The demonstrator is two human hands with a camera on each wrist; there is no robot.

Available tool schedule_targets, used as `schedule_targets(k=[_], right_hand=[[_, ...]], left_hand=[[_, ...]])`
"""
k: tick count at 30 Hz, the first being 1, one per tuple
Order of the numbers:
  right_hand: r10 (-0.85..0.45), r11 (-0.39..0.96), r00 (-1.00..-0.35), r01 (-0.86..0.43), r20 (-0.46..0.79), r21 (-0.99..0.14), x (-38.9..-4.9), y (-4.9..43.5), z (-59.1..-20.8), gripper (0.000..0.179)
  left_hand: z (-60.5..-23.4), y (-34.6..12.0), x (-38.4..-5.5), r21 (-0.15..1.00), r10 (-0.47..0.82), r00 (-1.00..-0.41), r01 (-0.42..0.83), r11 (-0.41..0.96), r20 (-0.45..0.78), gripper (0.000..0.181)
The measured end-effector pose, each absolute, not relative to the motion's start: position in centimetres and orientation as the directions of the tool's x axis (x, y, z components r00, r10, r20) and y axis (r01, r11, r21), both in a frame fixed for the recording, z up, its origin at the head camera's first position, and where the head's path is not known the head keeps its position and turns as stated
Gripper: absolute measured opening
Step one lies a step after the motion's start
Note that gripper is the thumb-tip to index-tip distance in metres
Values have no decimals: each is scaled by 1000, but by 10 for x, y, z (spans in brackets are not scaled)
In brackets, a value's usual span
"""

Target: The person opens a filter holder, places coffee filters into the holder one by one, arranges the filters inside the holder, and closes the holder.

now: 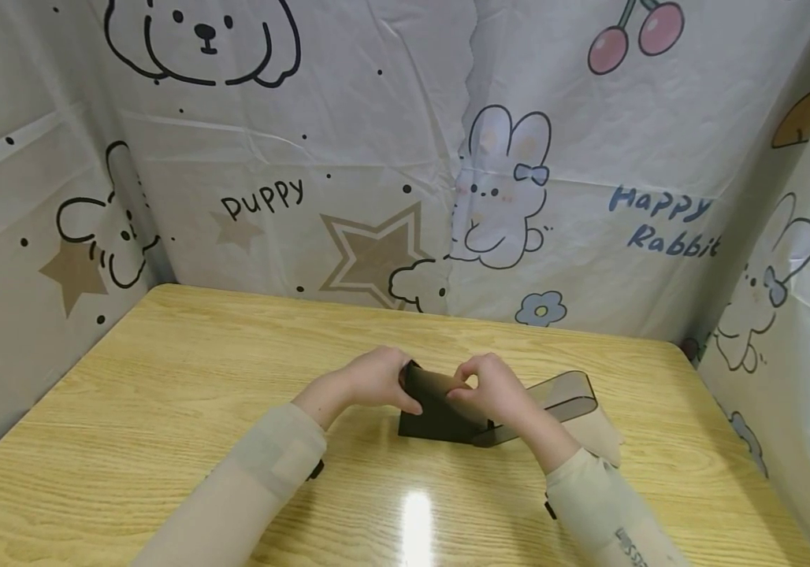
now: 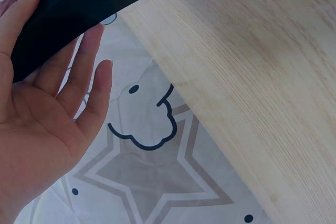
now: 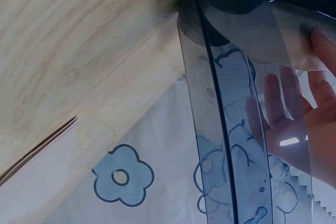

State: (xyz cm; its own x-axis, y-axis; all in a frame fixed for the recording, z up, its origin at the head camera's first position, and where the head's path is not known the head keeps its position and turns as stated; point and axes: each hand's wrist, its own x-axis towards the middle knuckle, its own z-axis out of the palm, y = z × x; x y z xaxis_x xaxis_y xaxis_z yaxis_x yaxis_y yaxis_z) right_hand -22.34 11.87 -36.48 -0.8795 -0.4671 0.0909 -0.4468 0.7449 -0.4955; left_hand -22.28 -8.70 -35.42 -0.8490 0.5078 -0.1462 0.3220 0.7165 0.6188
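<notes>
A black wedge-shaped box [image 1: 433, 421] stands on the table between both hands. My left hand [image 1: 377, 378] grips its left end, the thumb on the near side; in the left wrist view the fingers lie along the black wall [image 2: 89, 9]. My right hand [image 1: 500, 390] pinches a thin brownish see-through panel [image 1: 440, 383] at the box's top, between thumb and index finger. A smoky clear lid [image 1: 568, 390] extends to the right from the box, under the right wrist. In the right wrist view this clear lid [image 3: 218, 103] partly covers the right fingers.
A pale flat piece with a brown edge [image 1: 607, 441] lies on the wooden table [image 1: 235, 346] behind the right forearm. A printed cloth [image 1: 377, 142] hangs behind the table's back edge and along both sides.
</notes>
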Motion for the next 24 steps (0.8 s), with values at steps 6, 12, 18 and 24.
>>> schedule_targets(k=[6,12,18,24], right_hand=[[-437,757,-897,-405,64,-513,-221,123,-364,11],[-370,751,-925,-354,89,-558,-219,140,-341,18],[-223,747,-962,-273,158,-607,-213,175,-312,38],[-57,737,-954,-238,294,-633,-214,217,-304,46]], left_hand=[[-355,-85,-223,621,513,-847,328,712,-140,25],[-354,-84,-223,625,524,-839,331,707,-148,28],[-354,-87,-222,627,520,-841,326,708,-151,35],[-354,-88,-221,627,511,-847,318,711,-150,37]])
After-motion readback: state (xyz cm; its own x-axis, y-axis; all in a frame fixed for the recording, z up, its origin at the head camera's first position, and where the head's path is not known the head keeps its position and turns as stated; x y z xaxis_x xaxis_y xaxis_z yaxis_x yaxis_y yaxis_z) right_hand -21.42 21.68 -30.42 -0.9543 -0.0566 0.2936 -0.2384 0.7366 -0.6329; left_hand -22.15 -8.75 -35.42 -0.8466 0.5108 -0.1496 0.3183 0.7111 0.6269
